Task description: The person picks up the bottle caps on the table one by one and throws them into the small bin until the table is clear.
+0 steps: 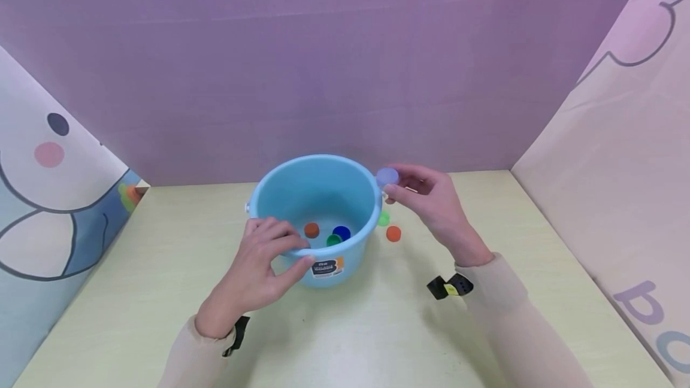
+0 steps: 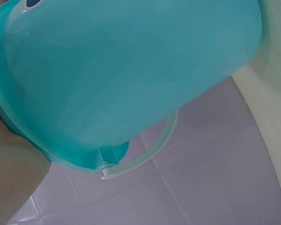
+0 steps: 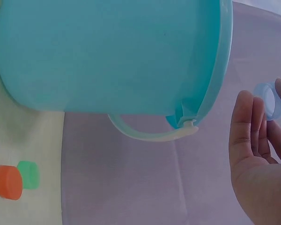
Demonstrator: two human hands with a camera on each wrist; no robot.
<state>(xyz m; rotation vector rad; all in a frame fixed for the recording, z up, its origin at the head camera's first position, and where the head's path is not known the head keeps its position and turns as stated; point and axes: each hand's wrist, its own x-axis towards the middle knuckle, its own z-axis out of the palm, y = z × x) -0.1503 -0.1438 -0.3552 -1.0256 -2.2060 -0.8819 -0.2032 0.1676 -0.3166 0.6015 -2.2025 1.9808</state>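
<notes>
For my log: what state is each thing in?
Blue bucket: upright on table, open-topped
Bucket handle: hanging down
Inner orange cap: in blue bucket
Dark blue cap: in blue bucket
Dark green cap: in blue bucket
Outer orange cap: on table
Light green cap: on table
Pale blue cap: held aloft
Left grip: holding blue bucket
Right grip: pinching pale blue cap
</notes>
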